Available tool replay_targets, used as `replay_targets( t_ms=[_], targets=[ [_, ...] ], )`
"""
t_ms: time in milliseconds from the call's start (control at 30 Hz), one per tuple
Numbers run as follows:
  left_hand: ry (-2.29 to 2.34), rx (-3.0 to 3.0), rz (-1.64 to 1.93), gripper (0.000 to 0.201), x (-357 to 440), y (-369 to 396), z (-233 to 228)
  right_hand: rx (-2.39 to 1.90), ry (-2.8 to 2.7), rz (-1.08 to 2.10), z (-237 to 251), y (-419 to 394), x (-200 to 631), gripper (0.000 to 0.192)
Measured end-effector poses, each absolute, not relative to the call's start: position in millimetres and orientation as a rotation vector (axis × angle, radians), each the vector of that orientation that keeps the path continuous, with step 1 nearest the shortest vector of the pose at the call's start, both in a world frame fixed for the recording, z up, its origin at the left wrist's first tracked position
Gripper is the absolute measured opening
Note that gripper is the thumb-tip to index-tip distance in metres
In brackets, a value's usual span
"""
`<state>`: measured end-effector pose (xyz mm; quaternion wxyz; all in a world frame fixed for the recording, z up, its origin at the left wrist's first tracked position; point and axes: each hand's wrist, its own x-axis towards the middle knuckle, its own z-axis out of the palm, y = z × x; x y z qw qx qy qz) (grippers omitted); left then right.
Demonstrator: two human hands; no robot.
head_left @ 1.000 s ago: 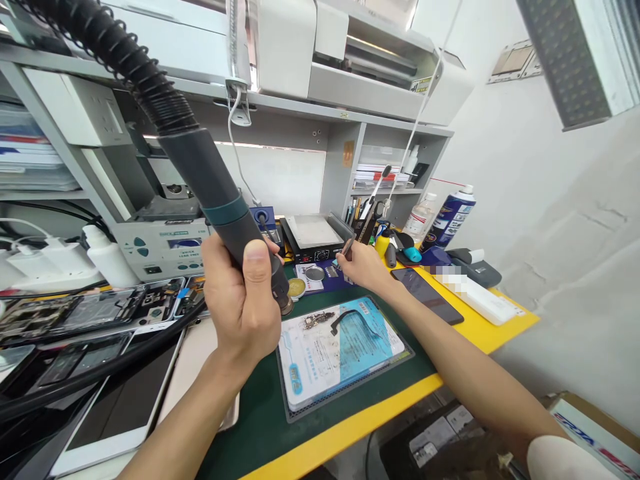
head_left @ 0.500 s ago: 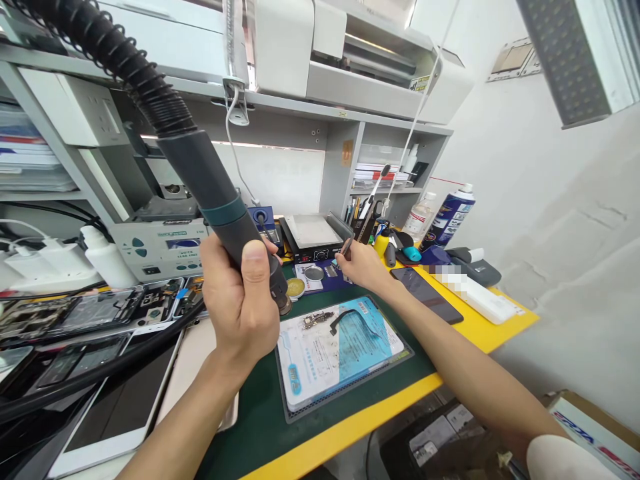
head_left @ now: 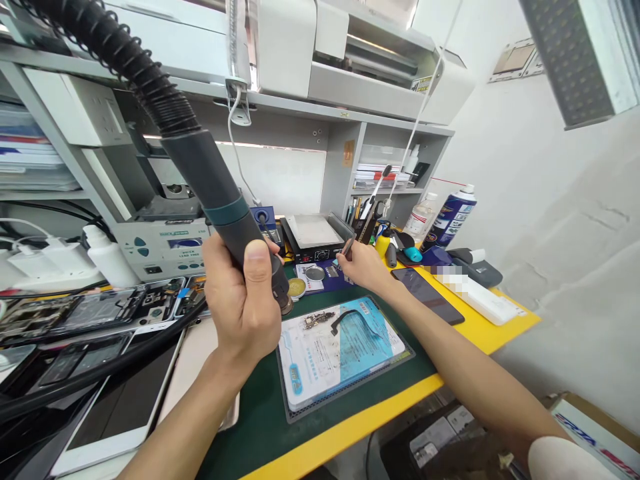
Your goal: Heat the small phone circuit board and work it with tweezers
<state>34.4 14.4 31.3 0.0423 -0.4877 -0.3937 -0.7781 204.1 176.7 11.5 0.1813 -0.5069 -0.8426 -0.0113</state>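
Note:
My left hand (head_left: 243,303) is wrapped round the grey handle of a hot air gun (head_left: 200,170), thumb on top. Its metal nozzle points down toward the mat beside a round tin of yellowish paste (head_left: 296,288). My right hand (head_left: 365,263) pinches slim dark tweezers (head_left: 348,247) near the front of a small heating plate (head_left: 314,231); their tips are hard to make out. Between my arms a small circuit board (head_left: 319,320) and a black flex cable (head_left: 345,320) lie on a white-and-blue printed pad (head_left: 320,373).
At the left stand a hot air station (head_left: 173,247), a white bottle (head_left: 107,257) and opened phones. A white-framed tablet (head_left: 125,393) lies in front of them. A dark phone (head_left: 430,295), a white box (head_left: 483,300) and a spray can (head_left: 453,217) occupy the right side.
The view has shifted very slightly. Both hands keep their grips and stay in nearly the same places; nothing on the pad has moved.

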Motion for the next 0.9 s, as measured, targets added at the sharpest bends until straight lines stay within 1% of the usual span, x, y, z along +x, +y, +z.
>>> replay_targets(
  t_ms=[467,900],
  targets=[
    [-1.228,-1.478,-2.374,0.024,34.9,15.2,30.2,-1.402,-2.381,-0.015,10.8,176.4,204.4,0.025],
    [-1.233,-1.475,-2.392,0.023,35.0,15.4,29.4,-1.375,-2.382,-0.003,10.7,175.3,204.9,0.026]
  ],
)
